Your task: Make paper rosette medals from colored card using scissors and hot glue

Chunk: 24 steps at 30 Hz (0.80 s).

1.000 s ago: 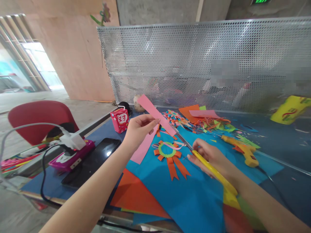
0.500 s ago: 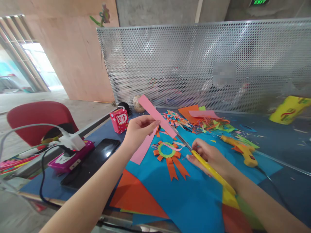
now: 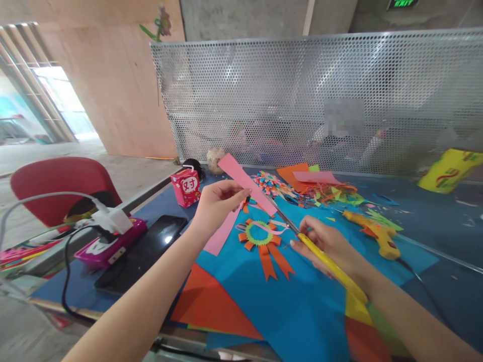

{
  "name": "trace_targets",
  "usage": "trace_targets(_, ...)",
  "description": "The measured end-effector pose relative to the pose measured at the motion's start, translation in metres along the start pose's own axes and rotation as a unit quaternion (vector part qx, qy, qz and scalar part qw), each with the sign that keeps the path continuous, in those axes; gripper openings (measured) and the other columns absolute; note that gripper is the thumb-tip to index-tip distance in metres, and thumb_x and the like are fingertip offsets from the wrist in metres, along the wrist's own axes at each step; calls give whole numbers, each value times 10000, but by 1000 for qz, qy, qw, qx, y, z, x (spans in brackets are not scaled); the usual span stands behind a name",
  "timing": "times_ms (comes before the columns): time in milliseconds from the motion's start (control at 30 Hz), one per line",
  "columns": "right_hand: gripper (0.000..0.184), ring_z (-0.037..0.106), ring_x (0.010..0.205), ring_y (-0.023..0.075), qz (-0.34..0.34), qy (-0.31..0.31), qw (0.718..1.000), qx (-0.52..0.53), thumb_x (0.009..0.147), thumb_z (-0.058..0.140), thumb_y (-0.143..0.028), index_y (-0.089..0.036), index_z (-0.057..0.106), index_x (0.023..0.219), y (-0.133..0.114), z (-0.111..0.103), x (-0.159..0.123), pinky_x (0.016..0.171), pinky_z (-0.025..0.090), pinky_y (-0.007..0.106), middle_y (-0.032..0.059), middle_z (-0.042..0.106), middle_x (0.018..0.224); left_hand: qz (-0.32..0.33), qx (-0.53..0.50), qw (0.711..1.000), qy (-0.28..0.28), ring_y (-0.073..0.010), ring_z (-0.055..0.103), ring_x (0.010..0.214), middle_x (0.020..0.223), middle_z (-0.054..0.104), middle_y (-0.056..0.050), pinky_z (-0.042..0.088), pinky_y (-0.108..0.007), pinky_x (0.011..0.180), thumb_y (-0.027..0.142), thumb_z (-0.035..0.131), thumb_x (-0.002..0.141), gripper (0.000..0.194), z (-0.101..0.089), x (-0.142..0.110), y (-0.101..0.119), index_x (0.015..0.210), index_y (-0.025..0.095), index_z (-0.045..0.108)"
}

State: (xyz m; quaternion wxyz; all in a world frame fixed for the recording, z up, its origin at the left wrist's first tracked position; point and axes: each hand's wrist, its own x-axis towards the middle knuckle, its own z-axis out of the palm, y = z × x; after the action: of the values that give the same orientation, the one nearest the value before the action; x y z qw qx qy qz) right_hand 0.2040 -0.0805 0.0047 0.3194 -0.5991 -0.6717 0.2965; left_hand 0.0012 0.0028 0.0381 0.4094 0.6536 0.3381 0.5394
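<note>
My left hand (image 3: 217, 203) pinches a long pink paper strip (image 3: 247, 183) and holds it tilted above the table. My right hand (image 3: 326, 244) grips yellow-handled scissors (image 3: 320, 256), whose blades (image 3: 281, 216) reach up to the lower end of the strip. Under the blades lies an orange and green paper rosette with ribbon tails (image 3: 264, 241) on a blue paper sheet (image 3: 302, 296). A second pink piece (image 3: 221, 234) hangs below my left hand.
A yellow glue gun (image 3: 373, 231) lies to the right. Paper scraps (image 3: 324, 191), a red drink carton (image 3: 186, 187), a dark phone (image 3: 145, 249) and a magenta case with a white charger (image 3: 111, 234) sit around. A perforated metal screen (image 3: 302, 100) stands behind.
The pink strip has dropped slightly and tilted lower in my left hand. The right hand and scissors have barely moved.
</note>
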Motion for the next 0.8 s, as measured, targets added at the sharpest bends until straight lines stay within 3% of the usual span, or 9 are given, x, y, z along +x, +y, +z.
trace_targets(333,257,347,503,72,-42,17,999,-20,742,545,-388,-211,359,730,6,2,0,422,274,176,-67,376,583,-12,-21,999,-31,-49,423,442,522,528,18,329,-190,413,262,670,628,139,2,-1,-1,677,135,644)
trace_targets(800,310,303,422,66,-30,14,999,-23,729,548,-442,-216,336,721,6,1,0,389,229,186,-86,353,500,-13,-37,998,-39,-52,451,445,551,565,9,352,-180,404,259,701,603,174,3,-1,0,688,128,622)
